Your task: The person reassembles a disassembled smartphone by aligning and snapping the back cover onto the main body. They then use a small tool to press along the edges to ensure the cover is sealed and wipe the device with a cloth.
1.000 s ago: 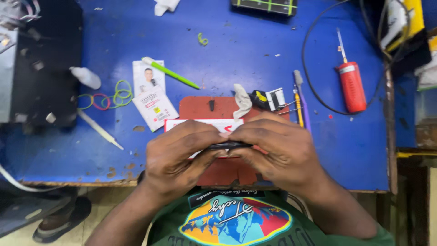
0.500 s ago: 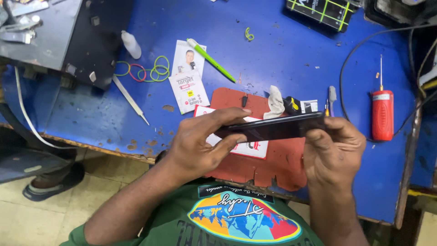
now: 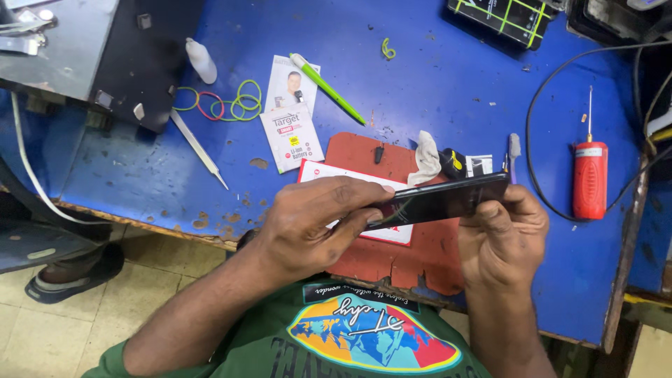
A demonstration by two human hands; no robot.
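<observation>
1. Held in both hands above the near edge of the blue desk (image 3: 434,77): a dark phone (image 3: 444,199), over a red mat (image 3: 392,262).
2. Left hand (image 3: 318,220) closed on the phone's left end, fingers on top, thumb beneath; grip tight on it.
3. Right hand (image 3: 504,234) closed on the phone's right end, fingertips curled up over the far edge; grip tight as well.
4. Long axis running left to right, right end raised a little and further away; dark face tilted up.
5. Beyond the phone: a white cloth (image 3: 425,157), a card packet (image 3: 290,126), a green pen (image 3: 327,87).
6. Well off to the right: a red screwdriver (image 3: 589,175).
</observation>
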